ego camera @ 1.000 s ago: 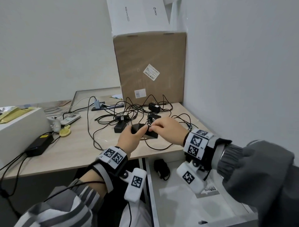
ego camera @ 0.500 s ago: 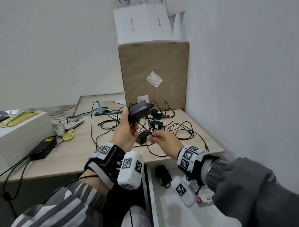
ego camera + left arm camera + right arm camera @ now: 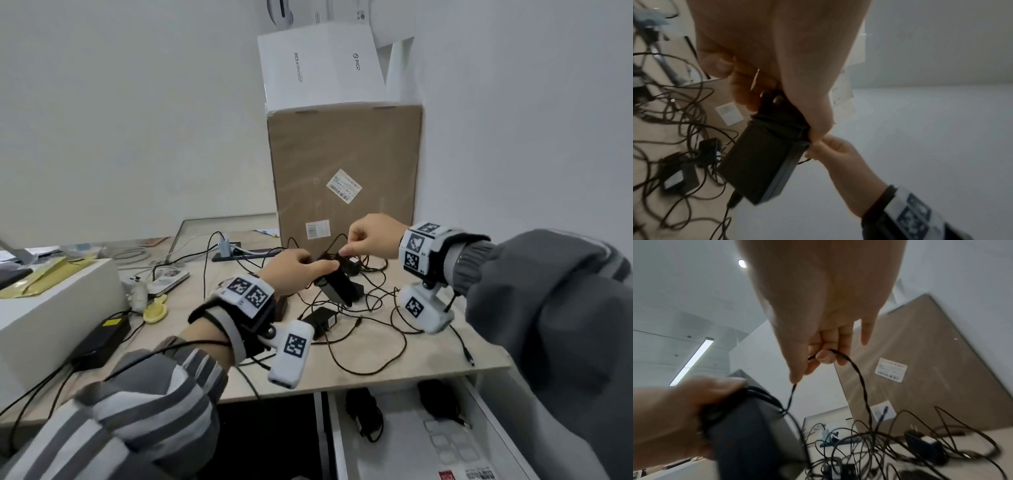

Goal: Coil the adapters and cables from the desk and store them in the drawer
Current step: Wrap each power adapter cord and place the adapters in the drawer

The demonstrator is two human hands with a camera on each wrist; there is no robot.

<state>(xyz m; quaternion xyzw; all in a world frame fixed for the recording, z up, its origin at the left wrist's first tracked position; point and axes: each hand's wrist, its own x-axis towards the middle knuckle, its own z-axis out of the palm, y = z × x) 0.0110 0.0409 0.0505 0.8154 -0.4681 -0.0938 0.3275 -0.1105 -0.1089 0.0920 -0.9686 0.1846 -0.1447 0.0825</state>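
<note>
1. The left hand point(image 3: 291, 270) grips a black rectangular plastic adapter point(image 3: 337, 286), tilted, above the pale wooden desk point(image 3: 394, 346), a few cable turns round its top.
2. The right hand point(image 3: 371, 236) pinches its thin black cable point(image 3: 857, 371) just above.

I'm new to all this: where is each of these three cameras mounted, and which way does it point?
Head: worn on the head, looking forward and down at the desk, open drawer, both hands and sleeves.
Left wrist: under the left hand, looking along it at the black adapter it grips; the right hand shows.
Right wrist: under the right hand, looking along it at the cable it pinches; the left hand shows.
Shared: all three show the adapter and the cardboard box.
</note>
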